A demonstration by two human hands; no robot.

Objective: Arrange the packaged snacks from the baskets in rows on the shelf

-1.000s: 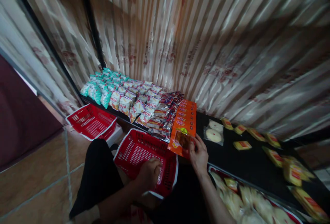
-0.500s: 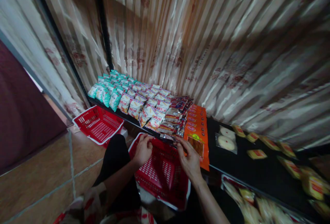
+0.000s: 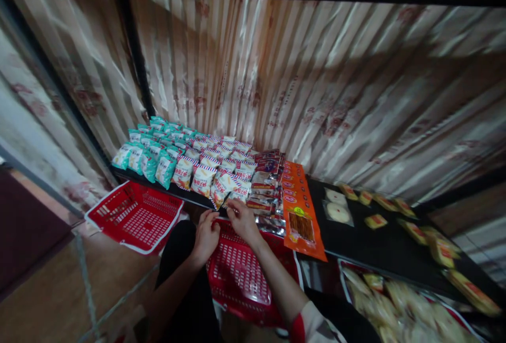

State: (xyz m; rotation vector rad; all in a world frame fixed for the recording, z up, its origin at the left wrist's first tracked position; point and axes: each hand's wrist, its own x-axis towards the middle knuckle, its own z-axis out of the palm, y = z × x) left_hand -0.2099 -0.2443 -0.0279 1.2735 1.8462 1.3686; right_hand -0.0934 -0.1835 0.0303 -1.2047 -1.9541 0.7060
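Observation:
My left hand (image 3: pixel 206 236) rests on the far rim of a red plastic basket (image 3: pixel 245 280) that lies on my lap, fingers curled on the rim. Just beside it, my right hand (image 3: pixel 242 219) reaches to the shelf's front edge and touches the front packets of the silver and red snack row (image 3: pixel 265 185); its fingers are bent, and whether they grip a packet is unclear. Left of that row lie white and red striped snack bags (image 3: pixel 215 172) and teal bags (image 3: pixel 148 145). An orange packet stack (image 3: pixel 300 208) lies to the right.
A second red basket (image 3: pixel 136 216) sits on the tiled floor at the left. The black shelf (image 3: pixel 356 237) carries clear packs of round white cakes (image 3: pixel 337 205) and small yellow packets (image 3: pixel 415 227). A tray of pale wrapped goods (image 3: pixel 395 306) lies below right. A striped curtain hangs behind.
My right hand left the orange packets and moved left to the silver and red row. My left hand rose from inside the basket to its far rim.

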